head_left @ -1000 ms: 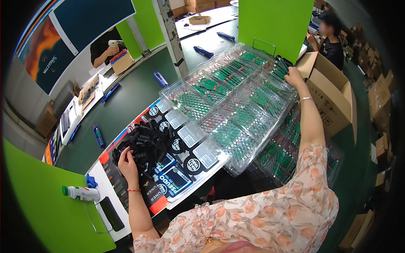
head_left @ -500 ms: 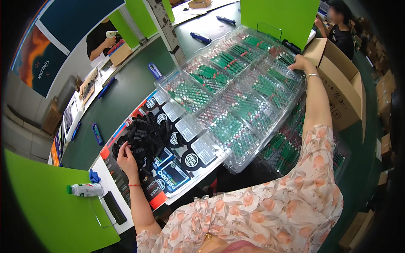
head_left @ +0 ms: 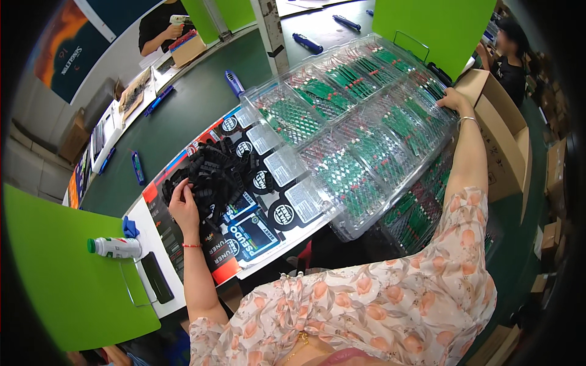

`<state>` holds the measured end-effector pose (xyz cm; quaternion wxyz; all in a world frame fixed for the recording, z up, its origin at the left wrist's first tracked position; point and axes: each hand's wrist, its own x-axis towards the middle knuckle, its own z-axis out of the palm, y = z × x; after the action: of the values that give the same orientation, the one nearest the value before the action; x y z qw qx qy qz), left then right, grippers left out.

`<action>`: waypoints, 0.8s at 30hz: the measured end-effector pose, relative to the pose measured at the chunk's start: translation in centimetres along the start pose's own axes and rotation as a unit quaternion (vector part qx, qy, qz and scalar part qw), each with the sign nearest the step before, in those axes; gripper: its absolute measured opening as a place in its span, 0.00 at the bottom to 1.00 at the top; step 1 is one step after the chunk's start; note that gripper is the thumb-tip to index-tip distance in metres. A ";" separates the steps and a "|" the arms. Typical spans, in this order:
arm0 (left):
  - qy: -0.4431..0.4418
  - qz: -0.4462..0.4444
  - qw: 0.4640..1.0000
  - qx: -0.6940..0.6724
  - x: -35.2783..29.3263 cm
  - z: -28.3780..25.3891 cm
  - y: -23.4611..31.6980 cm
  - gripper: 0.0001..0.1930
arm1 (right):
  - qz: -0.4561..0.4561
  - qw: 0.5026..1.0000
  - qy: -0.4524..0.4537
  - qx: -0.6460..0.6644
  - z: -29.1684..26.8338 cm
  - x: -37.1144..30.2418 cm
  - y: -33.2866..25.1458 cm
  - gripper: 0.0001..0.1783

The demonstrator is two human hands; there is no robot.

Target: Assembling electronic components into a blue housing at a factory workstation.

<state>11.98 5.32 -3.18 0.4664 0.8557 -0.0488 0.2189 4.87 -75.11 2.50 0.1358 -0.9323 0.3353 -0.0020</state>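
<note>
A clear plastic compartment tray (head_left: 351,229) full of green circuit boards (head_left: 400,131) with thin red leads lies in front of me, tilted over another tray of boards (head_left: 421,210). At its far right corner my right hand (head_left: 455,102) has its fingers bent over the rim, gripping the tray's edge; the fingertips are partly hidden. A heap of small black pieces (head_left: 223,174), too jumbled to name, sits on a printed sheet (head_left: 259,241) left of the tray. My left hand (head_left: 184,207) touches the heap's near left side, fingers stretched and apart.
An open cardboard box (head_left: 497,134) stands right of the tray. Blue pen-like tools (head_left: 307,43) lie on the dark green table (head_left: 183,128). Green partitions (head_left: 433,30) rise around it. At left are a white bottle (head_left: 116,247) and a phone (head_left: 157,277). Two people work beyond.
The whole view has shifted, so the table appears farther right. Both hands keep nearly the same places at the heap and the tray corner.
</note>
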 end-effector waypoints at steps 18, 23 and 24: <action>-0.023 -0.007 0.997 -0.070 0.1 -0.9 -0.2 0.10 | -0.246 0.887 -0.223 0.320 6.2 -17.4 -33.6 0.16; -0.040 -0.035 0.993 -0.103 0.2 -1.0 -0.1 0.11 | -0.269 0.945 -0.100 0.155 10.0 -18.0 -38.5 0.14; -0.045 -0.036 0.993 -0.107 0.3 -1.0 0.0 0.11 | -0.344 0.935 -0.003 0.090 10.5 -18.1 -38.5 0.16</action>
<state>11.91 6.17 -2.65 0.5601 0.8110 -0.0621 0.1574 15.88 -32.79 3.78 0.2109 -0.9745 -0.0082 -0.0757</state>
